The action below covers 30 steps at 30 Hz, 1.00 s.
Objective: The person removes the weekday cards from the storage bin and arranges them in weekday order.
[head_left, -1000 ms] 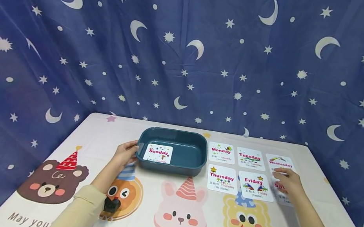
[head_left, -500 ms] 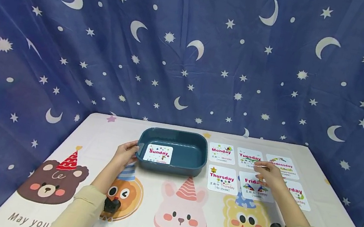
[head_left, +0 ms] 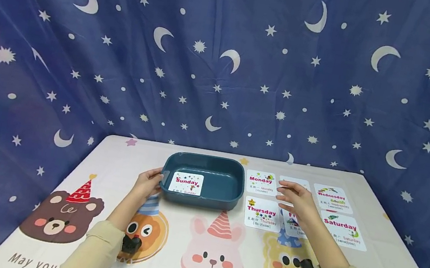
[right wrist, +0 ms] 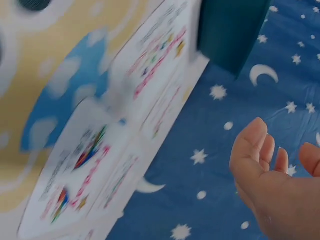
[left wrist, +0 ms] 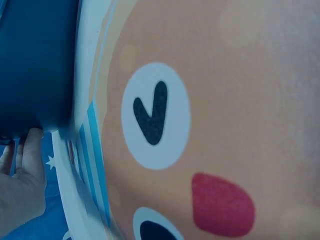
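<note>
At its left end, my left hand (head_left: 147, 184) holds the rim of a dark teal tray (head_left: 204, 201). In the left wrist view, the fingers (left wrist: 33, 155) meet the outer wall. A Sunday card (head_left: 187, 183) lies inside the tray. My right hand (head_left: 299, 201) hovers over the cards with loosely bent fingers and nothing held. It partly covers the Tuesday card (head_left: 303, 182) and the Friday card (head_left: 293, 230). Nearby lie the Monday card (head_left: 261, 182), Wednesday card (head_left: 331, 198), Thursday card (head_left: 262, 214) and Saturday card (head_left: 343, 230), in two rows.
A pale tablecloth (head_left: 104, 191) printed with cartoon animals and lettering covers the table. Behind it hangs a dark blue curtain (head_left: 223, 83) with white moons and stars. The tray stands left of the cards, near the far edge.
My right hand has moved left from the Saturday card, past the Friday card, uncovering Wednesday and Saturday. The left hand and the tray have stayed in place.
</note>
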### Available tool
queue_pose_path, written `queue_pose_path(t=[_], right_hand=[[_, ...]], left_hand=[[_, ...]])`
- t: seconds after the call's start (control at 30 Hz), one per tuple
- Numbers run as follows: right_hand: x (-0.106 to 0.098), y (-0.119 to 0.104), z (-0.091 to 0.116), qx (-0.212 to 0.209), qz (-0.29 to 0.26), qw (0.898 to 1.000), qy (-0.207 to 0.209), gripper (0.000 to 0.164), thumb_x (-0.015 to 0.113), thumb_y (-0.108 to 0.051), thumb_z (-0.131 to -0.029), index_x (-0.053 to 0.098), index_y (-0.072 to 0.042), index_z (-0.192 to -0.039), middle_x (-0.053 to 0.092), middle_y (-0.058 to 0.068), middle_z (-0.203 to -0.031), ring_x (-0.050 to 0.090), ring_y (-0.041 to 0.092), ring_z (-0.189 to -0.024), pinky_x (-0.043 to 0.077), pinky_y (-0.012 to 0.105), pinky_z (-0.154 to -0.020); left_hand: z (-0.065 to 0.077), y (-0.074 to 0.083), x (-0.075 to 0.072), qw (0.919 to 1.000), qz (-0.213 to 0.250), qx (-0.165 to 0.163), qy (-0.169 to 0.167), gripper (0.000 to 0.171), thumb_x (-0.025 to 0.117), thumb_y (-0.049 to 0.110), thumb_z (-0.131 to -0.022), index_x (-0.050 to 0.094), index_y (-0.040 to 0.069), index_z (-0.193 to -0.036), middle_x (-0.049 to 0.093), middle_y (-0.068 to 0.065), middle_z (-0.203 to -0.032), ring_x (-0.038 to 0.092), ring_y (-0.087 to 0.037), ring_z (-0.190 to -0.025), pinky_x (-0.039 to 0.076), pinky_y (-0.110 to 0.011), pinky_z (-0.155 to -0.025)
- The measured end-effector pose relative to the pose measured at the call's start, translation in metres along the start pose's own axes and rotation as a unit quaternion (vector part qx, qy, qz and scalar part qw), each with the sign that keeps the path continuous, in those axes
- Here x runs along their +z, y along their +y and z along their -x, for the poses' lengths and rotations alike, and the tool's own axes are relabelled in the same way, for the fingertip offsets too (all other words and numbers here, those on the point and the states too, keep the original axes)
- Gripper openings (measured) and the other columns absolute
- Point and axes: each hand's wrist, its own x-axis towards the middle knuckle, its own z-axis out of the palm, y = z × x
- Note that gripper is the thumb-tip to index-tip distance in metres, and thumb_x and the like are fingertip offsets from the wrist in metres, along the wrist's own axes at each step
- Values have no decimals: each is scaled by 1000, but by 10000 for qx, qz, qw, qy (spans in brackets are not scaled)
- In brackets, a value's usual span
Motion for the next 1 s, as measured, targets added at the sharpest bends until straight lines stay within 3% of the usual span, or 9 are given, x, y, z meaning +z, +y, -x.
queue_pose_path(t=[0.17,0.27,0.4,0.5,0.73,1.0], right_hand=[[21,-8,-2,-11,-108,9999,-114,42,50,-17,-97,42,6,-132,61,-7,-100,64,4,-85,56,31,-85],[33,-11,-6,-43,-90,9998,-184,42,50,-17,-97,43,6,-132,62,3,-110,64,7,-88,56,34,-86],[48,-15,-11,-128,86,9994,-301,42,48,-17,-98,44,5,-134,55,20,-128,63,19,-100,55,36,-88],[60,-19,-14,-165,221,9988,-404,42,46,-17,-99,43,4,-136,49,25,-134,59,29,-110,52,43,-93],[83,-27,-23,75,135,9966,-812,42,41,-15,-101,40,2,-138,42,26,-141,46,41,-125,41,53,-103],[103,-27,-36,410,123,9929,-1112,40,40,-15,-101,41,1,-138,42,25,-141,46,40,-126,42,52,-102]], left_hand=[[0,1,-1,10000,85,-18,-42,43,43,9,-98,40,-2,-140,46,-26,-135,59,-18,-94,54,-21,-74],[0,0,-1,9999,109,-27,-48,43,43,9,-98,39,-2,-140,46,-26,-135,59,-16,-93,54,-20,-72],[0,0,-1,9999,99,-18,-45,43,42,9,-99,40,-2,-140,46,-26,-135,59,-17,-93,54,-21,-72],[1,1,0,9999,89,5,-66,43,42,9,-98,39,-3,-140,46,-27,-135,59,-18,-93,54,-21,-73],[0,2,0,10000,60,-42,-19,43,43,9,-98,40,-1,-140,47,-25,-134,59,-17,-93,54,-20,-72],[0,1,1,9999,99,-49,-6,43,43,9,-99,39,-2,-140,46,-26,-136,57,-24,-105,55,-27,-82]])
